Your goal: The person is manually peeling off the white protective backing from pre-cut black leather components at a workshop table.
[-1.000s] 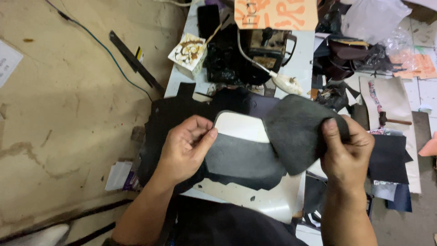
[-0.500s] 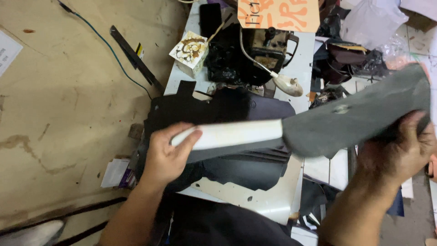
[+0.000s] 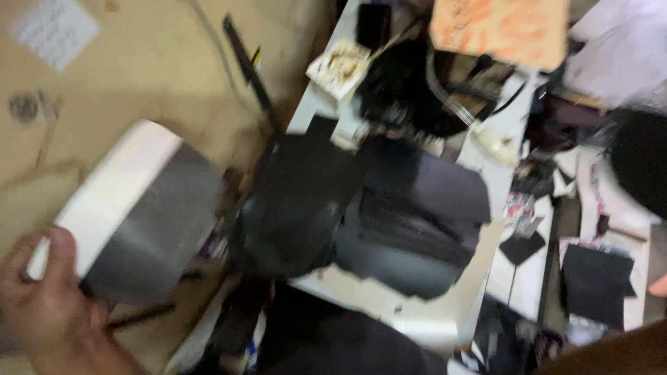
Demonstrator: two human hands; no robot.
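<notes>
The white-and-grey sheet (image 3: 135, 208) has been swung out past the bench's (image 3: 486, 180) left edge, over the floor. The left hand (image 3: 48, 305) is clenched on its lower corner. Dark leather pieces (image 3: 410, 215) are left on the bench; the right hand's grip cannot be told.

My white worktable (image 3: 389, 305) runs from six o'clock up to twelve. Black leather pieces (image 3: 410, 222) lie spread at its centre, a small patterned box (image 3: 338, 64) at eleven, an orange card (image 3: 500, 28) at twelve, and a black square scrap (image 3: 596, 283) at four.
</notes>
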